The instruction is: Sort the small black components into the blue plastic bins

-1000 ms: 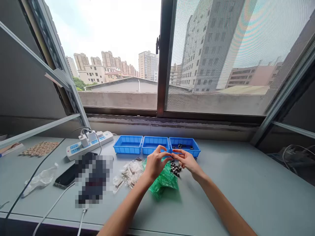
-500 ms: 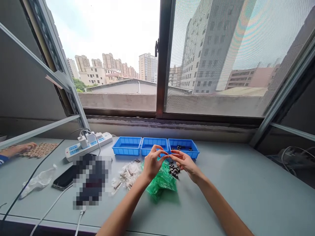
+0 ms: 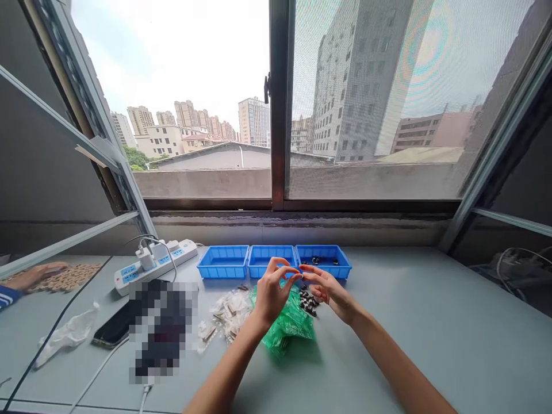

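My left hand point(image 3: 275, 290) and my right hand point(image 3: 328, 290) meet fingertip to fingertip in front of the blue bins. Both are closed in a pinch, and what lies between the fingertips is too small to name. Below them a crumpled green plastic bag point(image 3: 290, 322) rests on the table. Small black-and-silver parts point(image 3: 307, 303) lie in a pile at its right side, under my right hand. To the left of the bag is a heap of small clear packets point(image 3: 233, 310). The right blue bin point(image 3: 345, 270) has a few black parts inside.
A middle blue bin point(image 3: 259, 273) and a left blue bin point(image 3: 222, 271) stand in the same row. A power strip point(image 3: 129, 277), a dark phone point(image 3: 112, 328) and white cables sit at left. Far left, another person's hand point(image 3: 41, 275) touches light brown pieces point(image 3: 73, 277).
The camera view has shifted slightly. My hands stay fingertip to fingertip, with small finger movements. The other person's hand at far left has moved a little.
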The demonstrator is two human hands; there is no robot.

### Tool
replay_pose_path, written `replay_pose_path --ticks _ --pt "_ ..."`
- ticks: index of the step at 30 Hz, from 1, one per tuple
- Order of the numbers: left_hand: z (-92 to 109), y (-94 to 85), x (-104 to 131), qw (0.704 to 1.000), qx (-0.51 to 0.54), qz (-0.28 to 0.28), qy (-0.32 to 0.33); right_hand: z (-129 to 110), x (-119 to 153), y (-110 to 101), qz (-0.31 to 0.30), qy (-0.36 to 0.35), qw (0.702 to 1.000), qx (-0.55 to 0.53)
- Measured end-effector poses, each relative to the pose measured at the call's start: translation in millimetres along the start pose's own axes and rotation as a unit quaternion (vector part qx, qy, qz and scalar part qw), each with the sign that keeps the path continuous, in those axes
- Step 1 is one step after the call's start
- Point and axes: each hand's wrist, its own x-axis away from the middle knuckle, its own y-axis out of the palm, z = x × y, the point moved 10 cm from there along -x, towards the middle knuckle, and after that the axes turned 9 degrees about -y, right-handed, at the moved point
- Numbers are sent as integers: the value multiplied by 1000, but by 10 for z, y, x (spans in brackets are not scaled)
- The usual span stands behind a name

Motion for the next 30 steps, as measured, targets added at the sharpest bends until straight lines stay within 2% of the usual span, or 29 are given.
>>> replay_pose_path --ticks 6,11,18,25,30 --pt "-3 34 6 1000 -18 -15 -15 -16 -12 -43 18 -17 1000 -2" --pt "-48 124 28 996 -80 -43 -23 7 -71 -100 30 -48 998 37" --pt "-105 140 7 992 -114 -49 -38 39 -97 -181 52 -43 997 47" --pt "-3 135 47 994 -91 -64 -22 19 -67 -290 96 -24 995 32" --pt "-33 123 49 993 -97 -58 -36 85 -69 -212 51 -7 997 54"
